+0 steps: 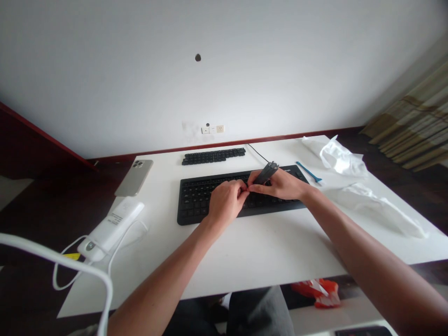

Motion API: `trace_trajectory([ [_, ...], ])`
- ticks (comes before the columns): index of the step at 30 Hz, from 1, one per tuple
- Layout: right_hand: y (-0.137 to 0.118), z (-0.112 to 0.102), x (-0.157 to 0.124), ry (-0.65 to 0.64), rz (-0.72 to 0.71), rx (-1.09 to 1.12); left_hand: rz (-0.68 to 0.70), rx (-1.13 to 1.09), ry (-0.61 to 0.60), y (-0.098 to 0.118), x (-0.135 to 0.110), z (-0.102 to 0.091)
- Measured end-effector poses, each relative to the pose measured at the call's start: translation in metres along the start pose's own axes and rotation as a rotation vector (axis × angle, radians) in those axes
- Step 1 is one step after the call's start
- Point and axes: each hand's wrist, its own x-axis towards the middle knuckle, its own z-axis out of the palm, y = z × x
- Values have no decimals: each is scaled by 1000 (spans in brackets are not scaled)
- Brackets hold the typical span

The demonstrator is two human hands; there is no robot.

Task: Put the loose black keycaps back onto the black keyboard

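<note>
A black keyboard [196,200] lies across the middle of the white table [252,252]. Both my hands hover over its centre, fingertips meeting. My left hand [226,201] is curled, its fingers pinched together on something too small to name. My right hand [280,184] grips a dark grey tool [266,172] that slants up to the right, its tip hidden where the fingers meet. A row of loose black keycaps [213,156] sits behind the keyboard.
A phone [134,177] lies face down at the back left. A white power bank with a cable [111,228] sits at the left edge. A blue tool [308,171] and crumpled white plastic bags [345,161] lie to the right. A black cable [257,152] runs back.
</note>
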Motion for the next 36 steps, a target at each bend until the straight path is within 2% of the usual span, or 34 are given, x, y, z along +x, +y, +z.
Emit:
trace_trajectory([
  [9,-1,-2,-1,-27,43,101,-78,-32,-43,2,4,0],
  [19,5,-7,-2,-90,61,220,-105,-62,-15,3,4,2],
  [36,20,-14,-1,-119,69,340,-51,-65,6,3,2,2],
])
